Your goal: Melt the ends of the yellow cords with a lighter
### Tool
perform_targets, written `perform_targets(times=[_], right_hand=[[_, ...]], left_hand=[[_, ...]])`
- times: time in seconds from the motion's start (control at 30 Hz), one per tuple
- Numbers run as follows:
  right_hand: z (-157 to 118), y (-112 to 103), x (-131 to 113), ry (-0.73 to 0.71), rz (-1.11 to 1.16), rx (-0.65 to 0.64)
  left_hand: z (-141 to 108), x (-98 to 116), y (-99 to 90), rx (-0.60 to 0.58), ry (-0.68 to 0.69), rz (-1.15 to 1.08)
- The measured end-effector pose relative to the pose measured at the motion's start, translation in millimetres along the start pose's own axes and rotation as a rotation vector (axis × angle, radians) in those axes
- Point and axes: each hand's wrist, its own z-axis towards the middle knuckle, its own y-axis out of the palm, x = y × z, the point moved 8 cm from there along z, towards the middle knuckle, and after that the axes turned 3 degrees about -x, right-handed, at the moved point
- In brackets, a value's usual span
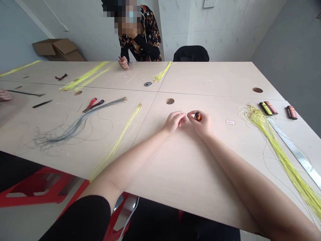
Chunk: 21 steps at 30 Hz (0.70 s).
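At the far left edge a co-worker's hand (5,95) rests on the table (160,160) near a slim dark tool (26,93), with a black stick (42,103) just nearer. Behind the table's far edge sits an open cardboard box (59,49). Farther along lie small red-and-black pliers (61,77) and a yellow thread bundle (86,76); nearer, larger red-and-black pliers (93,105) lie against a grey thread bundle (75,126), its loose ends fanned toward the left. Across the table a person in a patterned top (151,28) leans in, one hand (123,63) holding a small reddish item. A second yellow bundle (122,130) slants beside the wearer's left forearm. In the middle, the left hand (173,122) has thumb and fingers pinched together on a fine strand (186,114), very small here, while the right hand's thumb and index tip meet it from the right; that right hand (204,124) also grips a lighter (198,116) in its curled fingers. To the right come a red-bordered label (230,122), a third yellow bundle (278,150), two lighters (266,108) side by side, a metal ruler (291,144) and another red lighter (292,112).
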Motion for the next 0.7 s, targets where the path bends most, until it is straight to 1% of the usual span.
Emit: perform_targets(times=[0.1,0.2,0.3,0.47,0.63,0.7], right_hand=[[0,-2,2,0.012,-0.017,0.015],[1,-3,4,0.016,-0.020,0.026],[2,-3,5,0.017,-0.008,0.024],[3,-4,7,0.028,0.017,0.029],[2,-6,5,0.053,0.038,0.058],[2,-8,6,0.076,0.033,0.077]], left_hand=[[-4,5,0.5,0.014,0.060,0.105],[-10,15,0.9,0.041,0.147,0.305],[-14,23,4.2,0.036,0.211,0.477],[-16,29,6.3,0.038,0.276,0.625],[-19,32,6.3,0.071,0.334,0.761],[-21,36,4.5,0.113,0.382,0.791]])
